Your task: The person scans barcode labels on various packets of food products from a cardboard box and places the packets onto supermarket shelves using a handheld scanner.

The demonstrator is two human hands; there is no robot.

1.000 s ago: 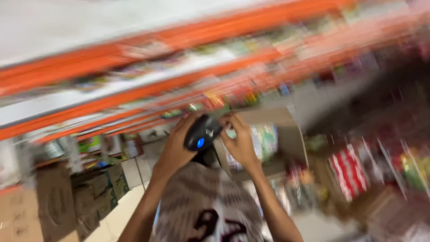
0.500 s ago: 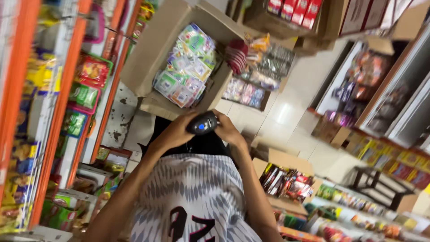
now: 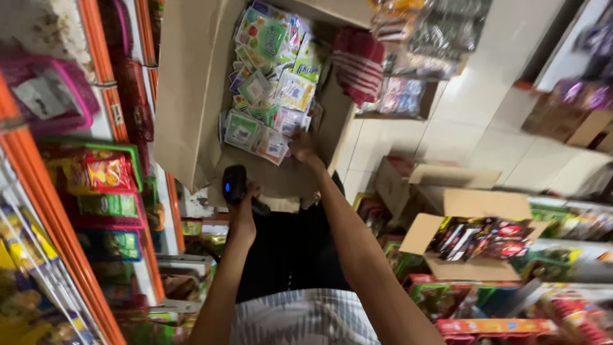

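**Inspector:** Shop aisle, pale tiled floor, orange-edged shelving (image 3: 96,38) full of snack packets on the left. A large open brown cardboard carton (image 3: 185,96) stands ahead of the person, filled with small green, white and pastel sachets (image 3: 268,83).

**Clerk:** And the hands?

**Inspector:** Left hand (image 3: 244,211) is closed around the grip of a black handheld scanner with a blue light (image 3: 234,184), held just outside the carton's near wall. Right hand (image 3: 302,148) is the nearer one to the stock: it reaches into the carton's near edge, fingers touching the lowest sachets (whether they pinch one, I cannot tell).

**Clerk:** The sachets' bearing?

**Inspector:** Directly beyond the right fingertips, the pile running lengthwise away toward the carton's far end.
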